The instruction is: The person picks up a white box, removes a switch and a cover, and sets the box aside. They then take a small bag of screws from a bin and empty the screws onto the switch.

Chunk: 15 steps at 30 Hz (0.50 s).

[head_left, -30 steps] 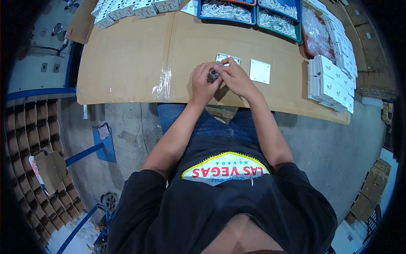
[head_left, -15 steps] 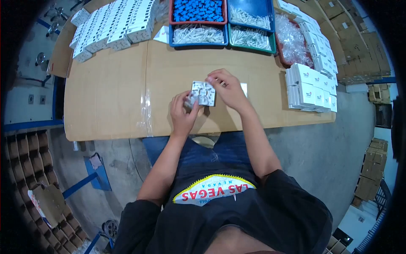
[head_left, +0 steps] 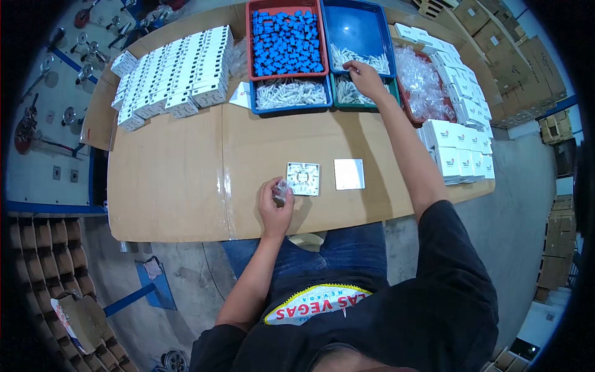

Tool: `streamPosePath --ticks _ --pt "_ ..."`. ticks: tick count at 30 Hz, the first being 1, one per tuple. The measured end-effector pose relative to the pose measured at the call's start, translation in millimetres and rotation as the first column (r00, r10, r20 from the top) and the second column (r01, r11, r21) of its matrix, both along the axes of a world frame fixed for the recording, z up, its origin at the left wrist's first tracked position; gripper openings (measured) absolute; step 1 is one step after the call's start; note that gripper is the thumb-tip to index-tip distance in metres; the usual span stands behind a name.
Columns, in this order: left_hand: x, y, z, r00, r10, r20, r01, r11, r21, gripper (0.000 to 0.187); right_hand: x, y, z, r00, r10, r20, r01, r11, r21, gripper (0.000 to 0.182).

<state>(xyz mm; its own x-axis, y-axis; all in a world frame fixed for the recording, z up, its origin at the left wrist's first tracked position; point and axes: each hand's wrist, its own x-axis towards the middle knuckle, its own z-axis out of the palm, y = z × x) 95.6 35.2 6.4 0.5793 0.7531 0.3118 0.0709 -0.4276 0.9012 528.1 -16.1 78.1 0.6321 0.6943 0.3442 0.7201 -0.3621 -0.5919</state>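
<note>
Since 0.5 s ago: right hand [head_left: 365, 77] has left the square part and gone out to 1 o'clock; it's now at the green tray [head_left: 387, 93], fingers curled down onto the white pieces there, can't tell if anything is gripped. Left hand [head_left: 276, 208] has stayed near the tabletop [head_left: 173, 180] edge, fingers pinched shut on a small clear bag [head_left: 282, 189].

Square backplate [head_left: 303, 178] now lies flat, alone, just at 2 o'clock of the left hand, not touched. White cover plate [head_left: 349, 174] lies just at 3 o'clock of it, apart.

Count: 2 loose plates, 4 parts trays (red [head_left: 285, 40] with blue blocks, two blue, one green). Boxes stacked at 10 o'clock [head_left: 173, 74] and 3 o'clock [head_left: 458, 149], too many to count.
</note>
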Motion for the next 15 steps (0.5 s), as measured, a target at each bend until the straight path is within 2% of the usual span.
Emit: streamPosePath --ticks 1,3,4,7,9,11,12,15 --pt "0 0 0 1.000 0.000 -0.010 0.000 1.000 -0.011 0.032 12 6 -5 1.000 0.001 0.002 -0.001 1.000 0.013 0.024" --pt "0 0 1 1.000 0.002 -0.022 -0.003 1.000 -0.011 0.032 37 11 -17 0.995 0.019 0.101 -0.003 0.987 -0.161 0.024" --pt "1 0 1 1.000 0.009 -0.026 -0.009 1.000 0.008 0.033 53 11 -21 0.986 0.029 0.164 -0.001 0.986 -0.167 0.024" --pt "1 0 1 0.999 0.007 -0.053 -0.006 1.000 0.019 0.034 80 7 -15 0.987 -0.038 0.157 0.058 0.990 -0.130 0.023" --pt "1 -1 1 0.998 0.002 -0.057 -0.001 1.000 0.012 0.034 85 1 -9 0.993 -0.067 0.092 0.080 0.986 -0.144 0.022" --pt "1 0 2 0.998 -0.005 -0.064 0.006 1.000 0.027 0.034 87 -3 -4 0.994 -0.011 0.105 0.030 0.983 -0.183 0.020" --pt "2 0 3 0.997 -0.010 -0.071 0.013 0.999 0.040 0.033 86 -2 0 0.991 0.010 0.130 0.025 0.963 -0.270 0.019" --pt "2 -1 4 0.997 -0.009 -0.072 0.013 0.999 0.048 0.033 79 1 1 0.983 -0.054 0.176 0.108 0.944 -0.312 0.020"
